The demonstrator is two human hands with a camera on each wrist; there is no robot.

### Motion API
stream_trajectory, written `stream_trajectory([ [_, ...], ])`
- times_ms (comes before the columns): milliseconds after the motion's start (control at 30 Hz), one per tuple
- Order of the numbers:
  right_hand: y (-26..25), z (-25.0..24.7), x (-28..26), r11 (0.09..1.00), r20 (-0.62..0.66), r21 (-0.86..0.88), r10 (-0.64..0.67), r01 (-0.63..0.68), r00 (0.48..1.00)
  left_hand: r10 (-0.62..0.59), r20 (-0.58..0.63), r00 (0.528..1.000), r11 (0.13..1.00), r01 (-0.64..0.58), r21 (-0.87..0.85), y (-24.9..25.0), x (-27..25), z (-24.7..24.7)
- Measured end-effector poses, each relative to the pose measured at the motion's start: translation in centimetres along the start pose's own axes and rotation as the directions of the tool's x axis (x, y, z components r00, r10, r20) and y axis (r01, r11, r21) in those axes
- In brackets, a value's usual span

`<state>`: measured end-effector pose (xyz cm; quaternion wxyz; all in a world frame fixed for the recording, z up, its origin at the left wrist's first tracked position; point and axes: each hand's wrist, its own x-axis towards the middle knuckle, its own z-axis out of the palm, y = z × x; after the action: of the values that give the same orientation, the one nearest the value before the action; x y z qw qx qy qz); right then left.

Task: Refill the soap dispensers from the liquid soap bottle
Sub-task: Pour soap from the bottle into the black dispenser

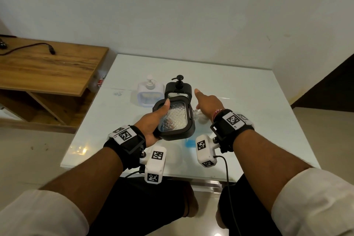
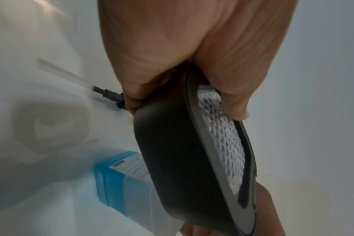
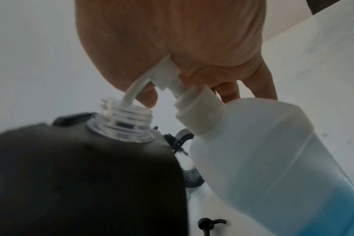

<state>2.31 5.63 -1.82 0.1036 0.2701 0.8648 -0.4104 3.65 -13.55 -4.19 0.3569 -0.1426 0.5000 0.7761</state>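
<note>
My left grip [image 1: 153,126] holds the black square open-necked dispenser [image 1: 175,119] tilted; my right grip [image 3: 192,52] presses the white translucent soap bottle's pump [image 3: 164,71]. I should keep its spout inside the neck.

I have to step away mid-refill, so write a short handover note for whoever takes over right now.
Left hand grips the black square dispenser with the clear patterned panel, tilted, cap off.
Right hand presses the white pump head of the translucent bottle of blue liquid soap; its spout sits in the dispenser's clear threaded neck.
Removed black pump lies on the white table.
Second black dispenser and white dispenser stand behind, pumps on.
Left: finish filling, recap, refill the others.
</note>
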Motion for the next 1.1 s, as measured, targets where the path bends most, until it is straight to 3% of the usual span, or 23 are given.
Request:
stream_trajectory([
  [633, 0.5, 0.3, 0.2, 0.998, -0.031, -0.057, 0.010, -0.012, 0.999, 0.012, 0.036, 0.999, 1.000, -0.012, -0.011, -0.3, 0.5, 0.0],
  [1100, -0.3, -0.7, 0.7, 0.998, -0.050, 0.027, -0.064, 0.065, 0.997, 0.006, 0.001, 1.000, 1.000, -0.006, -0.002, -0.2, 0.2, 0.3],
])
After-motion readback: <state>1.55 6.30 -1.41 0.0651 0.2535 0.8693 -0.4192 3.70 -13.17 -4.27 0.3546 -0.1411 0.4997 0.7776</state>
